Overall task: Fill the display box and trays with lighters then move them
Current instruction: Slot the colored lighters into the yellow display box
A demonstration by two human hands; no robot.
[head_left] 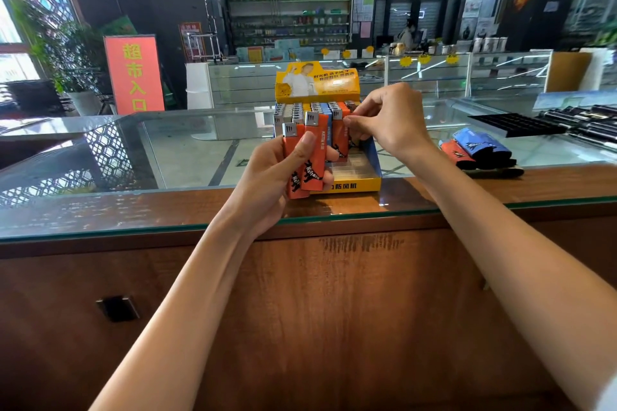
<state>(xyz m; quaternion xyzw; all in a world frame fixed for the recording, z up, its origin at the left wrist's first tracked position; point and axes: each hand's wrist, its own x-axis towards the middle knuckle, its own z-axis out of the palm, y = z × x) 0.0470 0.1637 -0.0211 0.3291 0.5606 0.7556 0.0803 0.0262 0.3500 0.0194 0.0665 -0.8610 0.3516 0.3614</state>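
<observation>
A yellow and blue display box (362, 184) stands on the glass counter, its back rows filled with upright lighters (300, 110) in grey, yellow, blue and orange. Several slots of its front row show bare. My left hand (273, 177) grips two orange lighters (310, 163) just in front of the box. My right hand (390, 123) pinches an orange lighter (340, 137) that stands upright at the right side of the box.
Loose blue, orange and black lighters (480, 152) lie on the glass to the right. A black tray (514, 123) and dark lighters (587, 123) sit at the far right. The counter's wooden front edge (300, 210) runs below my hands.
</observation>
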